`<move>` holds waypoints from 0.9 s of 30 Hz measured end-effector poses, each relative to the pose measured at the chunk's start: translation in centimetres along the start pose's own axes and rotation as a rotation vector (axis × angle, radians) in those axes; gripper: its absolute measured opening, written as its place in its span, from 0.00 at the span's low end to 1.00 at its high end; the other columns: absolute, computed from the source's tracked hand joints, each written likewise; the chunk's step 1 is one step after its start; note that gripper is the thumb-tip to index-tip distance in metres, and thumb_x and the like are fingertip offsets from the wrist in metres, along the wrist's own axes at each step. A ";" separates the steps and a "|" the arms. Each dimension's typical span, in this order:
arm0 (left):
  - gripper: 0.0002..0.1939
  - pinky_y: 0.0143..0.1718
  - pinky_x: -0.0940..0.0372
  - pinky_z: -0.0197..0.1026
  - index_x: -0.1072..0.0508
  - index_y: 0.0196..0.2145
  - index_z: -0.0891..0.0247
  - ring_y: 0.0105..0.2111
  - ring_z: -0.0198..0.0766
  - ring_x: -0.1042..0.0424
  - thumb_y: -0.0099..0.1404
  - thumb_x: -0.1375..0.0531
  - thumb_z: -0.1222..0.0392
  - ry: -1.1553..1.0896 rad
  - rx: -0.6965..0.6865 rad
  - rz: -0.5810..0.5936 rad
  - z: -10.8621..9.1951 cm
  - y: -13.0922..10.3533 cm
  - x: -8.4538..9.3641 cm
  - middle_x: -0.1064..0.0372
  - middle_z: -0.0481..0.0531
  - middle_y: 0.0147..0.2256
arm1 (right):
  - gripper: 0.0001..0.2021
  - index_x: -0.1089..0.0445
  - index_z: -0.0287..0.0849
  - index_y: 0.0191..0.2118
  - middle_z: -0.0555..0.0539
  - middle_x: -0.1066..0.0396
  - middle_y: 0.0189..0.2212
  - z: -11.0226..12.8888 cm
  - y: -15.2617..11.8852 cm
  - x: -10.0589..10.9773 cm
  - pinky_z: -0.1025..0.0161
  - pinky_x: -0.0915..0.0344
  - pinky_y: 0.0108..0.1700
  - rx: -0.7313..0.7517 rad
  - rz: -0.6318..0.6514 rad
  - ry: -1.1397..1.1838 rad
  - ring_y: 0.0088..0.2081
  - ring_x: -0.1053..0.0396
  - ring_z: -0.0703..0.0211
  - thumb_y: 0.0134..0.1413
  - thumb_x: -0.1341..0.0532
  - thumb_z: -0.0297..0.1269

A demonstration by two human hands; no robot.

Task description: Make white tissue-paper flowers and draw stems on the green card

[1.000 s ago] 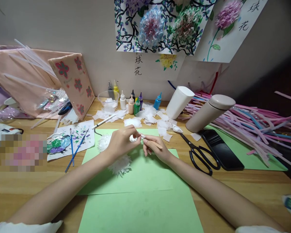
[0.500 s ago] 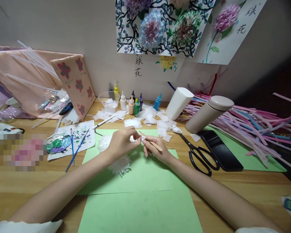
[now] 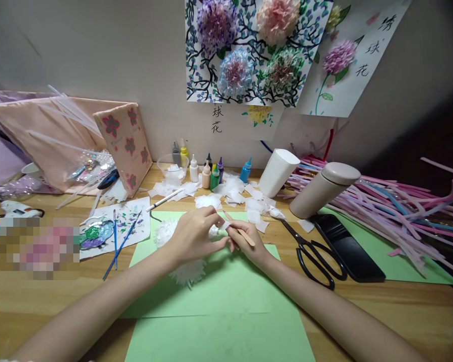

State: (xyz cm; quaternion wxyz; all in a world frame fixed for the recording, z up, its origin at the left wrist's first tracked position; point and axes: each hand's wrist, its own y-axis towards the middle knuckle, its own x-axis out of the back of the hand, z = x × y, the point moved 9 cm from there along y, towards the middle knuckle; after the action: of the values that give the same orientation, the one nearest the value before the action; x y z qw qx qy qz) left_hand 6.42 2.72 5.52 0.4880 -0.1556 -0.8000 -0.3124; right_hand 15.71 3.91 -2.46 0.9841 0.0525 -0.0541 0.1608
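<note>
My right hand (image 3: 247, 242) is closed round a thin light-brown wooden stick (image 3: 245, 236), which slants up to the left. At its fingertips is a small piece of white paper (image 3: 225, 226). My left hand (image 3: 196, 234) is right beside it, with thumb and forefinger apart and their tips close to the paper. Whether the left forefinger touches the paper I cannot tell. Under and behind my left hand, fluffy white paper flowers (image 3: 189, 274) lie on the green sheet (image 3: 219, 332), partly hidden by the hand and forearm.
Loose white paper squares (image 3: 207, 201) and paint bottles (image 3: 215, 177) are at the back. On the right are black-handled scissors (image 3: 317, 259), a phone (image 3: 349, 249), a tumbler (image 3: 324, 188) and pipe cleaners (image 3: 396, 206). Two blue brushes (image 3: 124, 241) and a paint palette (image 3: 94, 234) lie left.
My left thumb and forefinger, which were pinched together at the paper, have moved apart. The right hand keeps hold of the stick. The whole view has tilted up slightly.
</note>
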 end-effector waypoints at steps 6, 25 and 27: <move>0.11 0.28 0.44 0.36 0.28 0.33 0.62 0.30 0.34 0.34 0.64 0.49 0.57 0.004 -0.003 0.000 0.4 0.2 0.1 0.32 0.51 0.31 | 0.12 0.36 0.41 0.25 0.55 0.39 0.12 0.2 0.0 -0.1 0.68 0.49 0.21 0.020 0.009 -0.006 0.16 0.47 0.67 0.56 0.46 0.41; 0.10 0.30 0.42 0.35 0.28 0.33 0.62 0.31 0.36 0.32 0.64 0.48 0.60 -0.126 0.005 0.070 1.7 0.6 -0.6 0.29 0.51 0.32 | 0.13 0.29 0.37 0.36 0.55 0.39 0.13 0.7 -0.3 -0.5 0.69 0.46 0.21 0.045 0.023 -0.039 0.16 0.43 0.67 0.55 0.45 0.40; 0.10 0.32 0.40 0.36 0.27 0.34 0.62 0.32 0.36 0.32 0.64 0.48 0.59 -0.161 0.050 0.033 2.6 0.8 0.0 0.29 0.51 0.33 | 0.12 0.29 0.38 0.35 0.54 0.38 0.13 0.7 -0.3 -0.8 0.69 0.46 0.22 0.049 0.044 -0.061 0.16 0.42 0.67 0.55 0.45 0.40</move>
State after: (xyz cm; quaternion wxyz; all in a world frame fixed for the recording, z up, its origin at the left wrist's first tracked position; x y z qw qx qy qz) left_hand 5.05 5.01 4.90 0.4308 -0.1812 -0.8415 -0.2709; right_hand 15.00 3.26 -1.87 0.9766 0.0804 -0.0812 0.1822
